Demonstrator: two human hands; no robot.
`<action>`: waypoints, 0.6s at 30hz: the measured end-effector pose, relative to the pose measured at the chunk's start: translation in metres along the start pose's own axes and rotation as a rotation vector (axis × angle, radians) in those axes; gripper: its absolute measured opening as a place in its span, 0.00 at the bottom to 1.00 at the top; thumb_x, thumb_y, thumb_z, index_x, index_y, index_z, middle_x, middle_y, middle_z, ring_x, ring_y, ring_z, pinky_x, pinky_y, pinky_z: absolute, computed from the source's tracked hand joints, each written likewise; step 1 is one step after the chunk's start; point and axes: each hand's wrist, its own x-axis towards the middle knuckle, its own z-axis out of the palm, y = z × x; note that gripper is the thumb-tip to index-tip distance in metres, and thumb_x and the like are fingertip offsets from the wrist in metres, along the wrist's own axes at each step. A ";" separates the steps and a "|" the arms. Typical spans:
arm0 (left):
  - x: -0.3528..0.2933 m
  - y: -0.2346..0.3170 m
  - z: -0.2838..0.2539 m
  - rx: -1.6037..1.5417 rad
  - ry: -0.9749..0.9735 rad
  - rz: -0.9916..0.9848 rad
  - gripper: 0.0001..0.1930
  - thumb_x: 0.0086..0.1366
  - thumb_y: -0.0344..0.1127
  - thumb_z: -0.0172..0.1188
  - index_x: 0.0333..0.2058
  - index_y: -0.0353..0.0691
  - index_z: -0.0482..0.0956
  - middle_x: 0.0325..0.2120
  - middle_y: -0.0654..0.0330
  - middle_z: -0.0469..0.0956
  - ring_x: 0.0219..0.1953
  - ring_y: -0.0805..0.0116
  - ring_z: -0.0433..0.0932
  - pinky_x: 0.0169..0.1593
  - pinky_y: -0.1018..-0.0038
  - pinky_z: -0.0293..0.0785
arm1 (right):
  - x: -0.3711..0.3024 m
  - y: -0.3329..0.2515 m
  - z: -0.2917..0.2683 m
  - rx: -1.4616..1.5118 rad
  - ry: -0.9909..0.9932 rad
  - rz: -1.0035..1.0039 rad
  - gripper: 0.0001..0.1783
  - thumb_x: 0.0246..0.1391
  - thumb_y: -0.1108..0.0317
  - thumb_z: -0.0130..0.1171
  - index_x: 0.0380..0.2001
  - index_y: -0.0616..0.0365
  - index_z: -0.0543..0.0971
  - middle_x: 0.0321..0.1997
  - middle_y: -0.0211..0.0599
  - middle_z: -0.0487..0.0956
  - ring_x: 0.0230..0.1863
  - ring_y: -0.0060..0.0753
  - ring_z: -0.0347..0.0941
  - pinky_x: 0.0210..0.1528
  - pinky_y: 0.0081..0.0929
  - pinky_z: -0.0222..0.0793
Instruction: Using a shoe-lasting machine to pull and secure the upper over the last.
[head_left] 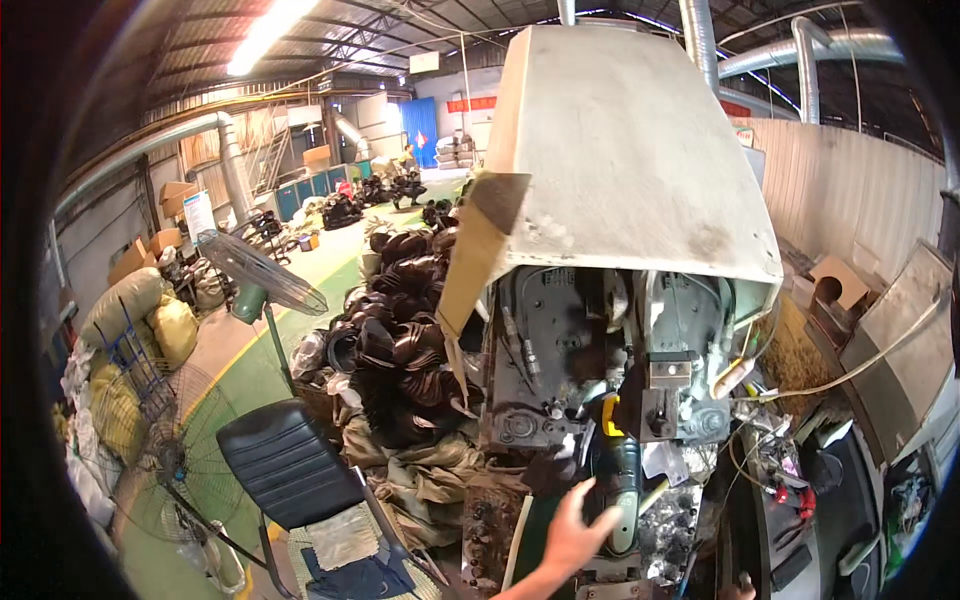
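My left hand (578,532) reaches in from the lower edge, its thumb and fingers apart, with nothing visible in it. Right beside its thumb lies a long, dark green tool that looks like a handheld power tool (625,480), with a yellow part (610,415) at its far end. Whether the thumb touches the tool, I cannot tell. Of my right hand (745,588), only a bit shows at the bottom edge, its fingers mostly hidden. Ahead stands a grimy machine (540,340) under a large pale hood (620,150), with a small metal block (670,370) on its front.
Left of the machine are heaped dark curved pieces (400,310) and sacking (430,470). A black chair (285,460) and a pedestal fan (265,275) stand at left. A cardboard flap (480,260) hangs from the hood. At right are a hose (850,360) and cluttered trays.
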 end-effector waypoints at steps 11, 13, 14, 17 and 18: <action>0.008 -0.018 0.057 0.674 0.056 0.427 0.46 0.47 0.24 0.64 0.66 0.28 0.52 0.64 0.42 0.57 0.68 0.47 0.56 0.72 0.58 0.45 | -0.073 -0.053 -0.161 -0.229 0.722 -0.229 0.31 0.55 0.80 0.51 0.63 0.50 0.68 0.43 0.45 0.79 0.35 0.37 0.79 0.35 0.33 0.79; 0.012 -0.015 0.063 0.424 -0.039 0.322 0.49 0.49 0.22 0.64 0.69 0.36 0.49 0.65 0.45 0.59 0.67 0.53 0.60 0.70 0.59 0.53 | -0.085 -0.063 -0.195 -0.121 0.656 -0.360 0.32 0.55 0.81 0.52 0.64 0.50 0.70 0.40 0.44 0.81 0.33 0.33 0.79 0.33 0.29 0.78; 0.008 -0.014 0.068 0.361 0.041 0.214 0.40 0.52 0.24 0.65 0.65 0.39 0.61 0.60 0.44 0.67 0.62 0.47 0.67 0.66 0.58 0.62 | -0.088 -0.069 -0.207 -0.149 0.677 -0.430 0.31 0.56 0.81 0.54 0.64 0.50 0.71 0.39 0.44 0.82 0.30 0.32 0.80 0.32 0.28 0.78; 0.005 -0.014 0.065 0.392 -0.056 0.314 0.50 0.51 0.28 0.74 0.68 0.33 0.51 0.61 0.41 0.61 0.59 0.44 0.65 0.64 0.56 0.62 | -0.086 -0.099 -0.240 0.177 0.706 -0.430 0.35 0.59 0.79 0.56 0.68 0.45 0.65 0.42 0.44 0.81 0.30 0.31 0.79 0.32 0.30 0.78; 0.006 -0.017 0.064 0.400 -0.058 0.292 0.50 0.51 0.28 0.74 0.68 0.32 0.51 0.61 0.41 0.61 0.59 0.45 0.66 0.64 0.56 0.62 | -0.083 -0.110 -0.253 0.191 0.725 -0.445 0.35 0.59 0.79 0.56 0.68 0.45 0.65 0.42 0.44 0.81 0.30 0.31 0.79 0.32 0.30 0.78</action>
